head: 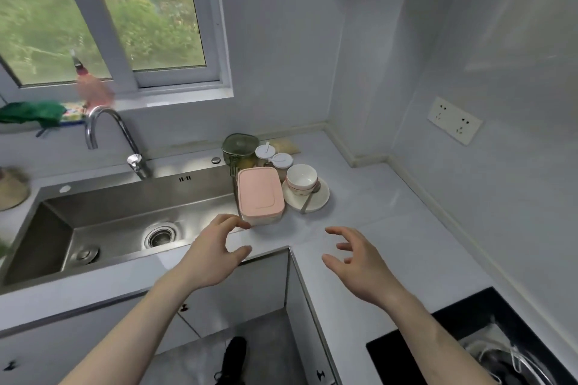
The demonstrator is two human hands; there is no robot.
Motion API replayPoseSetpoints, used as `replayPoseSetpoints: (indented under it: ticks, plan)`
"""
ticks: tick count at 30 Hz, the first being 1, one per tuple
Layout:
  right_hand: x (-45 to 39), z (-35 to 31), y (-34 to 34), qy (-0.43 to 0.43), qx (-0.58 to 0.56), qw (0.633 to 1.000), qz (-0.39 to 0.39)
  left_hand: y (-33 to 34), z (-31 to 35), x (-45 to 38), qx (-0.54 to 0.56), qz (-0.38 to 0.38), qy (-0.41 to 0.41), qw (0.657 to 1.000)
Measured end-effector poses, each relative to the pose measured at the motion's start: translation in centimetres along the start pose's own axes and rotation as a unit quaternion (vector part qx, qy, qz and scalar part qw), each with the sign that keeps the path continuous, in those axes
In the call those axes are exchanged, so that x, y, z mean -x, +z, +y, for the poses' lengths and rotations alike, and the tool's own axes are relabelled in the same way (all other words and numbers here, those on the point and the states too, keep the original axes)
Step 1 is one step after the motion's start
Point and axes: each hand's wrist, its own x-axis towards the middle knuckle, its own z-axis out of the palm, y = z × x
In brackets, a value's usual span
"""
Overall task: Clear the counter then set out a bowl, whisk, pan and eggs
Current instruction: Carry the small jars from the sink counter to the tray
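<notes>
A pink-lidded container (260, 194) stands on the pale counter (369, 197) beside the sink. Right of it a white bowl (301, 177) sits on a white plate (316, 201) with a spoon (309, 198) leaning on the plate. Behind them are a green lidded pitcher (239, 148) and two white-lidded jars (275, 159). My left hand (215, 251) hovers just in front of the container, fingers spread and loosely curved, holding nothing. My right hand (356, 259) hovers over the bare counter to the right, also spread and empty.
A steel sink (119, 222) with a curved tap (109, 134) lies to the left under a window. A black hob (438, 337) with a wire rack is at the lower right. A wall socket (454, 119) sits on the right wall. Cabinets are below the counter.
</notes>
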Motion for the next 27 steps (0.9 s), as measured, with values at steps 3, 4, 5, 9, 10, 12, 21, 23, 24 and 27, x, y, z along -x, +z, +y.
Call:
replayPoseSetpoints:
  ticks: [3,4,5,9,10,12,21,23,24,27]
  plan:
    - [-3.4,0.4,0.7,0.021,0.002,1.0,0.009,-0.1,-2.3,-5.1,-0.013,-0.024,0.004,1.0]
    - [-4.0,0.4,0.8,0.028,0.005,1.0,0.008,0.0,-2.9,-6.3,-0.016,-0.031,0.006,0.999]
    - [-5.4,0.4,1.2,0.034,0.005,0.999,0.01,-0.2,-3.7,-8.3,-0.018,-0.04,0.011,0.999]
    - [-10.1,-0.5,3.1,0.071,-0.002,0.997,0.021,-1.5,-6.3,-15.2,-0.023,-0.082,0.005,0.996]
    - [-11.7,-1.0,3.7,0.083,-0.008,0.996,0.021,-2.1,-7.1,-17.5,-0.024,-0.094,0.003,0.995]
    - [-14.1,-1.9,4.7,0.095,-0.011,0.995,0.02,-2.8,-8.4,-21.1,-0.034,-0.111,-0.001,0.993]
    - [-22.5,-5.1,8.7,0.132,-0.022,0.99,0.047,-2.6,-12.9,-37.0,-0.102,-0.173,0.013,0.98]
    - [-23.3,-5.2,9.1,0.144,-0.02,0.988,0.051,-1.7,-13.3,-40.0,-0.162,-0.188,0.045,0.968]
    - [-23.6,-5.1,9.3,0.149,-0.017,0.987,0.053,-1.2,-13.4,-41.4,-0.187,-0.195,0.063,0.961]
    - [-24.8,-4.9,9.5,0.171,-0.021,0.983,0.068,0.5,-13.4,-45.5,-0.266,-0.217,0.107,0.933]
